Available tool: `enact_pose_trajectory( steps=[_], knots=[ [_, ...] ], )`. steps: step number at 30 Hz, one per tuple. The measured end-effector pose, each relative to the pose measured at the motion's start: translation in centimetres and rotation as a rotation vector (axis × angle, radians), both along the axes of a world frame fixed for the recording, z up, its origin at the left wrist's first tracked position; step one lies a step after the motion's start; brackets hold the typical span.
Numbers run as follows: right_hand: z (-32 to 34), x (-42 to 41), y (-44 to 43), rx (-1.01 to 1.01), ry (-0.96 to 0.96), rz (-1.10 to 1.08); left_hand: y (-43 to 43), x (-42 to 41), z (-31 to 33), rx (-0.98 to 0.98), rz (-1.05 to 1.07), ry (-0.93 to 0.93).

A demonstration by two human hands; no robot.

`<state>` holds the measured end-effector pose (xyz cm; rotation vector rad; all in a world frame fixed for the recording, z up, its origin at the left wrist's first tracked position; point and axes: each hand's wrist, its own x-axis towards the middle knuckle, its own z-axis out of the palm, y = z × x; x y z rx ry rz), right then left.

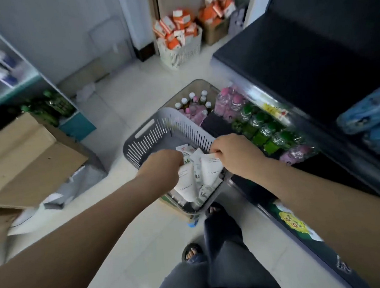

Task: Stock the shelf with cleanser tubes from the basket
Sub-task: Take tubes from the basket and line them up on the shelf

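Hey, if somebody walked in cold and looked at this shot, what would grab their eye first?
Probably the two bare arms reaching into the grey slotted basket at centre, the left hand and right hand each closed on white cleanser tubes. Next, the bright orange boxes heaped in a white basket by the far wall, and the green-capped bottles on the low shelf at right.

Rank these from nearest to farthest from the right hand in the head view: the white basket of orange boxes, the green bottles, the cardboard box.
1. Green bottles, just right of the right hand.
2. Cardboard box, far left.
3. White basket of orange boxes, at the back wall.
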<state>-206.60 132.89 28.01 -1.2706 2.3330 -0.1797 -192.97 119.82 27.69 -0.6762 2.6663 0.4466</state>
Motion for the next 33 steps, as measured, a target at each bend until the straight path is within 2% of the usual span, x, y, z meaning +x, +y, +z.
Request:
enact_pose_trajectory(
  steps=[5, 9, 14, 19, 29, 33],
  knots=[
    [7.1, 1.0, 3.8, -0.061, 0.117, -0.066, 1.9, -1.2, 6.7, -0.084, -0.167, 0.056],
    [11.2, 1.5, 7.8, 0.01, 0.174, -0.125, 4.2, -2.9, 11.8, -0.156, -0.287, 0.102],
    [16.2, 1.6, 13.8, -0.03, 0.198, -0.266, 8.0, -5.4, 17.0, -0.21, -0.508, 0.259],
    [21.1, 1.5, 20.3, -0.063, 0.232, -0.391, 13.6, -8.3, 21.7, -0.155, -0.648, 0.34],
    [28.7, 2.0, 33.1, -0.122, 0.35, -0.569, 27.0, -12.0, 29.3, -0.169, -0.927, 0.436],
    [31.4, 1.9, 37.9, -0.128, 0.355, -0.642, 31.9, -13.6, 32.1, -0.16, -0.976, 0.479]
  ],
)
